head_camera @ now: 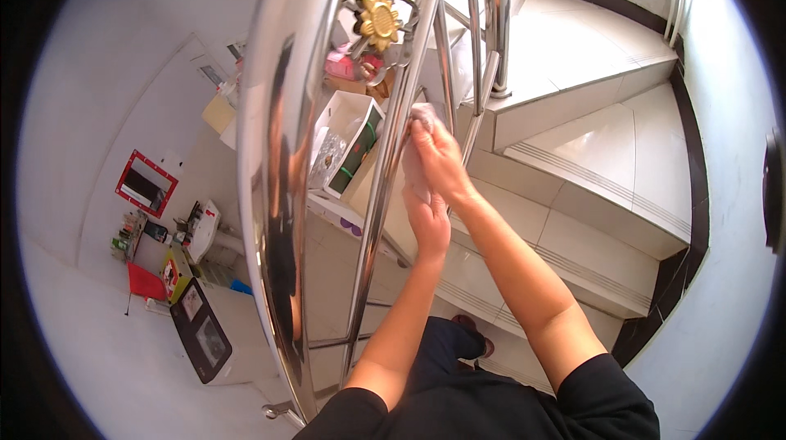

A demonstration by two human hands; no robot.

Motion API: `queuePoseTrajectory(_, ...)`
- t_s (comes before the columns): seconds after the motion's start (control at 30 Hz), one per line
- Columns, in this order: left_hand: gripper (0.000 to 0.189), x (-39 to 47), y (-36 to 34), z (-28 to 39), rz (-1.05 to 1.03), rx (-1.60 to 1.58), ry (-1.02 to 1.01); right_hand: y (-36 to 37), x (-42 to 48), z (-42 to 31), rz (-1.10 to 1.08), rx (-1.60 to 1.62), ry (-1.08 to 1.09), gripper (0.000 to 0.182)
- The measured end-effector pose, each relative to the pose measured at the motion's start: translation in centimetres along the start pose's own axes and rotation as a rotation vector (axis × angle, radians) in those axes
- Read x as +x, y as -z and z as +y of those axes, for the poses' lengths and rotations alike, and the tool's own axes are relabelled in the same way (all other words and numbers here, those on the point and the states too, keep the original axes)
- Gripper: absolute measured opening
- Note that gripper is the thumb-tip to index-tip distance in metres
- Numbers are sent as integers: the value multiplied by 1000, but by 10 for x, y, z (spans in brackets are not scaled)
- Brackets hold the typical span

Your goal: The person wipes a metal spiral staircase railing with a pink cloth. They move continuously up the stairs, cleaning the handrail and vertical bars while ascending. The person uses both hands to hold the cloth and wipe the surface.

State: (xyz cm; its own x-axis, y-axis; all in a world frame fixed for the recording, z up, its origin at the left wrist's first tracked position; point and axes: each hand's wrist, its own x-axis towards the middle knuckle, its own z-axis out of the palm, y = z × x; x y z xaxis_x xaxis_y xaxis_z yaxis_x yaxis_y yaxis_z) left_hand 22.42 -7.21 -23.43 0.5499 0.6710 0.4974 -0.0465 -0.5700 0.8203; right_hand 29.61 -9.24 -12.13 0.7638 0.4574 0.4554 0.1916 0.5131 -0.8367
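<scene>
My right hand is closed around a pale, bunched cloth, which also hangs down between my hands. Just below it, my left hand is up against the lower part of the cloth; its fingers are mostly hidden. Both hands are beside a slim stainless-steel rail of the stair railing. The thick polished handrail runs to their left, with a gold sunflower ornament fixed between the bars above.
White tiled stairs with a dark skirting wind up on the right. Beyond the railing, a white box holds a clear plastic thing. Lower down are a red-framed mirror, a washbasin and a washing machine.
</scene>
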Motion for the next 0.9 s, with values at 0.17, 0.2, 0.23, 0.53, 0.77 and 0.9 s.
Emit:
queuePoseTrajectory(0.17,40,22,-3,-16,-150,-470,219,-9,1,17,18,404,-200,46)
queuePoseTrajectory(0.2,37,27,2,7,-225,-495,268,-6,0,25,56,378,-219,47)
queuePoseTrajectory(0.23,35,32,4,16,-253,-486,300,-8,1,22,82,357,-238,48)
queuePoseTrajectory(0.53,30,14,-3,-29,-233,-472,725,-11,-2,15,99,118,-478,62)
queuePoseTrajectory(0.77,35,13,-25,-49,332,-1530,1140,1,-13,68,-11,-335,-489,73)
queuePoseTrajectory(0.9,40,10,-47,-50,1144,-2393,967,14,-37,100,-30,-252,-617,72)
